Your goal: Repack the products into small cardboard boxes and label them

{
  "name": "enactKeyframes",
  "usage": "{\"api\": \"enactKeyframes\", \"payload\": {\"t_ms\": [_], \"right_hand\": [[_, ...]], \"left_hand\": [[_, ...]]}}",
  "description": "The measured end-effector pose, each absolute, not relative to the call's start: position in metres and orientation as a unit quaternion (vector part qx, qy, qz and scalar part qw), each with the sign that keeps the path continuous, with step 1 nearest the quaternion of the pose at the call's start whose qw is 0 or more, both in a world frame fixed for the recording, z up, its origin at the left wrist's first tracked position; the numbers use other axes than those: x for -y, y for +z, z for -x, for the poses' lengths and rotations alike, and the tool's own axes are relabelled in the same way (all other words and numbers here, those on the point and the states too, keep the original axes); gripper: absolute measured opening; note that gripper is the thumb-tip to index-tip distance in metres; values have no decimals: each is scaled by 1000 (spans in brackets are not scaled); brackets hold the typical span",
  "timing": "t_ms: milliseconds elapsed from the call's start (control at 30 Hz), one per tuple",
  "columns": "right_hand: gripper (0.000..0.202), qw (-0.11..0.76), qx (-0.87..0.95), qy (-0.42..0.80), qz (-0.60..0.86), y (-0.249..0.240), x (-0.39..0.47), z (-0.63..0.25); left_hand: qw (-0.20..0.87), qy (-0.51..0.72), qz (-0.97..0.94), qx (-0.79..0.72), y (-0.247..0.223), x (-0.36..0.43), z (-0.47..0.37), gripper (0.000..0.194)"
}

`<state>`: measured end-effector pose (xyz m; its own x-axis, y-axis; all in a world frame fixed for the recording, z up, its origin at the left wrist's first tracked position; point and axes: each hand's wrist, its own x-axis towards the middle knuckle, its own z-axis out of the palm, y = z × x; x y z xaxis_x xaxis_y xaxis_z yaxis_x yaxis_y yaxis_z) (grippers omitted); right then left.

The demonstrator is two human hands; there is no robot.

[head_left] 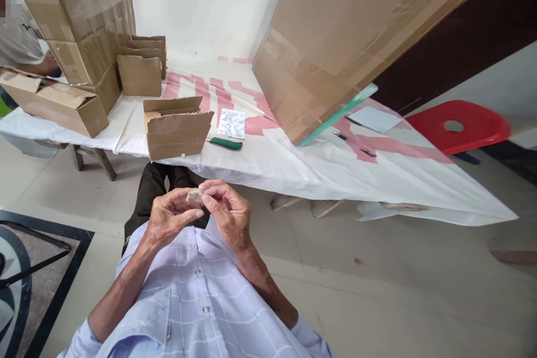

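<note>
Just above my lap, both hands meet around a small pale, crumpled lump (pixel 194 196), whose kind I cannot make out. My left hand (pixel 168 218) has its fingers and thumb closed about the lump's left side. From the right, my right hand (pixel 229 212) pinches the lump with thumb and fingertips. On the table edge beyond stands an open-topped cardboard box (pixel 180 135). Beside that box lie a green-handled tool (pixel 226 144), its other end partly hidden by the box, and a white sheet with printed drawings (pixel 231 123).
Cardboard boxes are stacked (pixel 84 17) at the left, with a long box (pixel 54 100) before them. A large cardboard panel (pixel 348 45) leans at the right on the white-covered table (pixel 268 165). A red stool (pixel 461 126) stands far right. Another person's arm (pixel 39 64) shows far left.
</note>
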<state>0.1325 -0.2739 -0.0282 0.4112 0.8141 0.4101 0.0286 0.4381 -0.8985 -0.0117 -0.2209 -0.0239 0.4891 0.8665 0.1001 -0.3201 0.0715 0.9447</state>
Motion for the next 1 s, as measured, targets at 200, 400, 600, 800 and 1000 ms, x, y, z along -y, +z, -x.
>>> {"api": "enactKeyframes", "payload": {"t_ms": [200,400,600,800,1000], "right_hand": [[10,698,497,271,439,-25,276,-135],[10,669,524,229,475,-21,277,-143],[11,662,542,205,475,-18,278,-145],[10,678,528,228,457,-15,278,-144],[10,686,510,245,458,-14,277,-144]], "left_hand": [[591,437,-608,-299,-23,219,16,33],[528,433,-669,-293,-20,215,22,20],[426,468,-730,-258,-16,211,24,13],[344,528,-744,-224,-20,213,20,19],[294,542,-763,-195,-16,215,19,17]]}}
